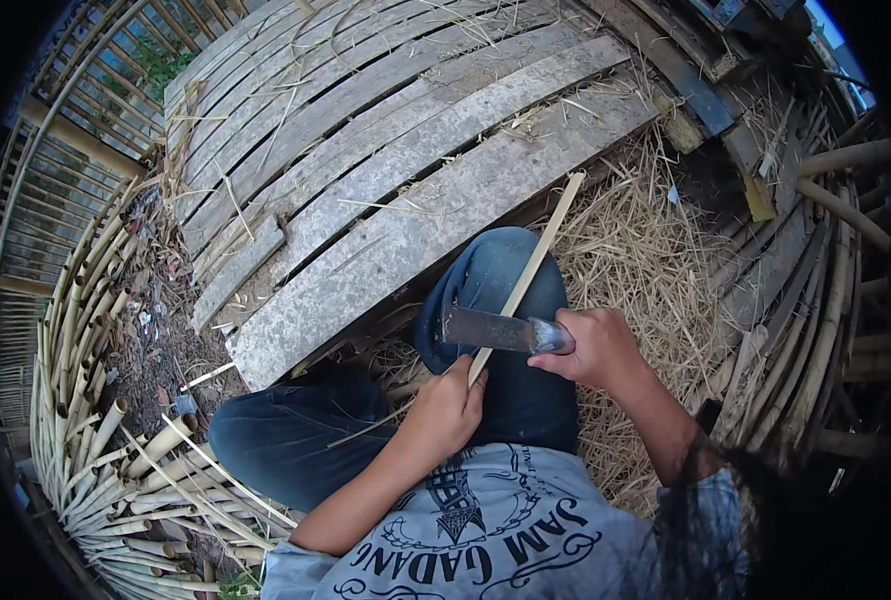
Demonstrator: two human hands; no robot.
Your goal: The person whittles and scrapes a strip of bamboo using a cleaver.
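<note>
A long pale bamboo strip [529, 271] slants up and away over my bent knee in dark blue jeans. My left hand [444, 408] is closed around the strip's lower part. In my right hand [598, 349] is a broad-bladed knife [494, 330], its metal collar showing beside my fingers and its handle hidden in my fist. The blade points left and lies across the strip, just above my left hand. Whether its edge bites into the bamboo I cannot tell.
A low platform of weathered wooden planks [436, 220] spans the space ahead. Pale shavings [656, 240] cover the ground on the right. Stacked bamboo poles [76, 350] line the left side, with more bamboo [816, 330] at the right. A slatted bamboo fence [41, 230] stands far left.
</note>
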